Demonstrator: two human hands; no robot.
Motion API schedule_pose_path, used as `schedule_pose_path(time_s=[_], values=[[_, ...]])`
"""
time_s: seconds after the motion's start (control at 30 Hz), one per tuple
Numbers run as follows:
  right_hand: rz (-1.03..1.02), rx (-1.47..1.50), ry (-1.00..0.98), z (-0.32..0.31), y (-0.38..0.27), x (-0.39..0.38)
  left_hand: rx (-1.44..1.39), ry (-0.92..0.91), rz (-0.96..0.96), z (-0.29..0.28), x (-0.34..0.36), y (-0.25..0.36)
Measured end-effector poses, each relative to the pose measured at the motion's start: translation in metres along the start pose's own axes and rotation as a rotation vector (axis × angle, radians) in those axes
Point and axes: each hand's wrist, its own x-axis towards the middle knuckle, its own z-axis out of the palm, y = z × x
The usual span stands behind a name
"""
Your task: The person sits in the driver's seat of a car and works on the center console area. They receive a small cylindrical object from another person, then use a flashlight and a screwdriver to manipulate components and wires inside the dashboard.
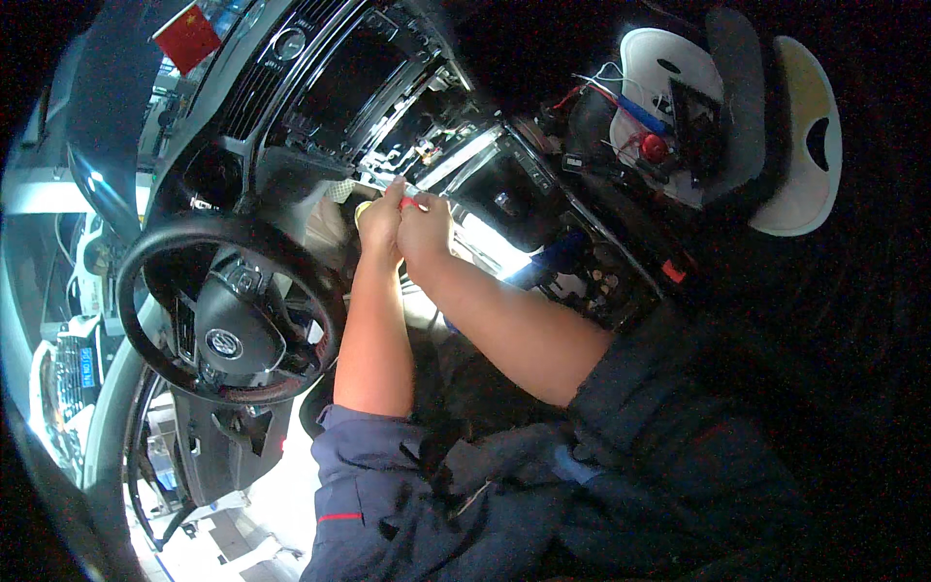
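Side by side, my left hand (379, 223) and my right hand (425, 233) are closed and almost touching, at the opened centre console (427, 145) of a car. A small red piece (409, 204) shows between them, and a bit of yellow (362, 210) shows beside my left fingers. What either hand grips is too small and too covered to name. Just beyond my fingertips, bare metal brackets and wiring of the console are exposed. A bright light (495, 247) shines beside my right wrist.
The steering wheel (233, 310) stands left of my left forearm. On the right, a white-and-dark seat (669, 58) carries a red-and-blue tool or lamp (654, 145) with loose wires. A small red flag (187, 40) is at the windscreen. Darkness hides the far right.
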Motion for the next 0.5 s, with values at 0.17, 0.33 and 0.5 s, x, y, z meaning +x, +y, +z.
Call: schedule_pose_path(time_s=[0.17, 0.33, 0.5], values=[[0.198, -0.088, -0.293, 0.001, 0.011, 0.023, -0.131, -0.058, -0.003, -0.009, 0.010, -0.004], [-0.456, -0.318, 0.072, -0.009, 0.014, 0.011, 0.030, 0.037, 0.022, 0.000, 0.011, -0.002], [-0.326, -0.507, -0.394, -0.015, 0.013, 0.030, 0.021, 0.089, -0.039, -0.006, 0.004, 0.002]])
